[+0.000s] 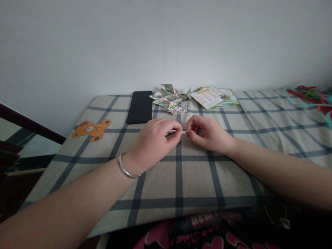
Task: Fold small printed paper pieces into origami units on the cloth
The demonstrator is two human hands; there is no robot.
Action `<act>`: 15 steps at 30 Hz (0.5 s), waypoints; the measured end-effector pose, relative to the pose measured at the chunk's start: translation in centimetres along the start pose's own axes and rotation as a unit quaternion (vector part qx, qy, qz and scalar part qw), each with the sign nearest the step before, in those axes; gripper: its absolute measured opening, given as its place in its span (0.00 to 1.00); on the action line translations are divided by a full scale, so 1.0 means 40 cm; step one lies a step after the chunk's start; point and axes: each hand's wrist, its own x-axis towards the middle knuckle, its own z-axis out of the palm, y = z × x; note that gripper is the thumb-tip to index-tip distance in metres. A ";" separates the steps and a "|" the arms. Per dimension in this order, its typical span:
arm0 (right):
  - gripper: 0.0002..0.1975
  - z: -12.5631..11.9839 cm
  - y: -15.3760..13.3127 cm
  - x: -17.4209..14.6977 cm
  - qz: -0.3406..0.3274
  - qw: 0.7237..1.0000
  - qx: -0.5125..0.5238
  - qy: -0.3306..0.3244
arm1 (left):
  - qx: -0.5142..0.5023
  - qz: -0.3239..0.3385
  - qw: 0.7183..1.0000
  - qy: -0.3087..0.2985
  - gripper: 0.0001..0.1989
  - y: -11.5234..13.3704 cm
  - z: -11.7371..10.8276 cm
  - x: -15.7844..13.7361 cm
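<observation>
Over the middle of the table, my left hand (158, 138) pinches a small folded piece of paper (184, 132), thumb against fingertips. Most of the paper is hidden by the fingers; only a pale tip shows in the gap between my hands. At that tip, the thumb and forefinger of my right hand (207, 134) are closed, with its other fingers curled. Just beyond my hands lies a cluster of folded printed paper pieces (168, 98). To its right is a small stack of flat printed sheets (210, 97). A silver bangle (124, 167) circles my left wrist.
A black phone-like slab (140, 107) lies left of the folded papers. An orange bear figure (92, 130) is on the checked tablecloth (160, 183) at the left. Red, green and pale blue items (308, 95) sit at the far right. A white wall (160, 45) rises behind the table.
</observation>
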 end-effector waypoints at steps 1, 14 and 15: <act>0.03 0.000 -0.001 0.000 0.000 1.000 -0.005 0.002 | -0.002 -0.005 1.000 -0.005 0.02 -0.001 -0.001 0.000; 0.04 0.000 0.023 0.003 0.029 0.984 0.147 0.093 | -0.053 -0.033 0.998 0.002 0.13 -0.021 0.000 -0.003; 0.05 0.000 0.022 0.004 0.031 0.981 0.166 0.096 | -0.053 -0.039 0.998 0.001 0.13 -0.022 0.000 -0.002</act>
